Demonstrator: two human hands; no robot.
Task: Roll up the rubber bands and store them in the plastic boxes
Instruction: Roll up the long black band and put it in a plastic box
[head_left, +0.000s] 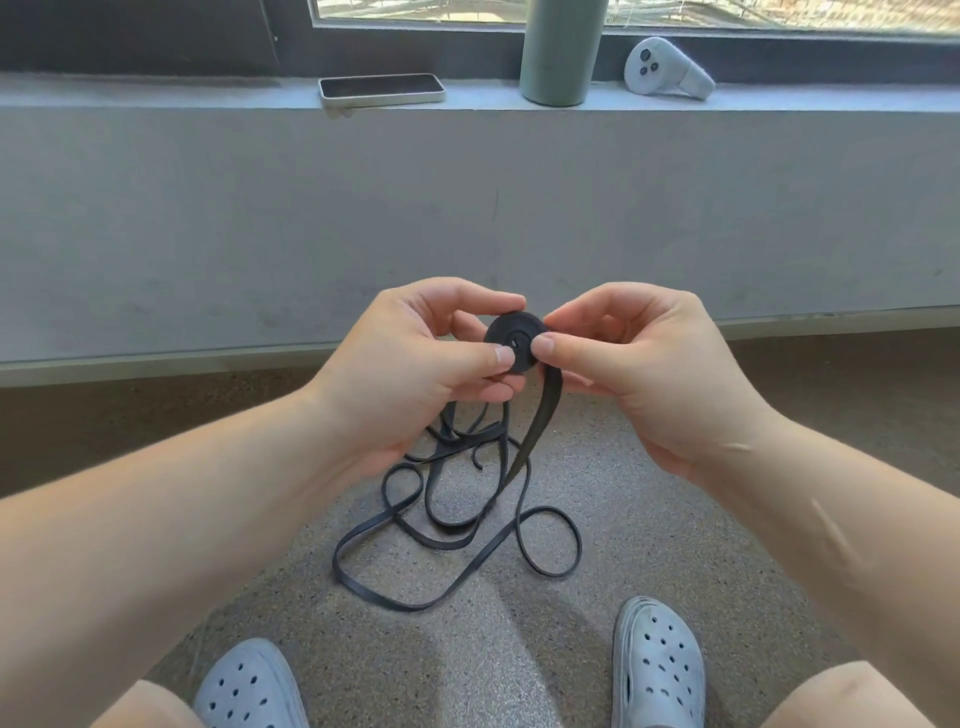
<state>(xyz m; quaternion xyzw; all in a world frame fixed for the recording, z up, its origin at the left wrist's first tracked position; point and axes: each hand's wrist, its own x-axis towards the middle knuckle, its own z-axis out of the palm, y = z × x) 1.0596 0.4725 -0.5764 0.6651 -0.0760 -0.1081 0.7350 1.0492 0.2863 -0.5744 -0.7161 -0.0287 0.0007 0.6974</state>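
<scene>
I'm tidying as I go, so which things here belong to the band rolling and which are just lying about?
In use: rolled coil, pinched by left hand and right hand; loose band tail trailing to the floor.
Lying about: phone, bottle, controller, all on the sill.

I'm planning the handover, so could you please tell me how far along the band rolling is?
Done: a small tight coil is wound. In hand: the left hand and right hand pinch that coil, its tail hanging down. Left: most of the band lies in loose loops on the floor, and no box is in view, so storing is not yet done.
</scene>
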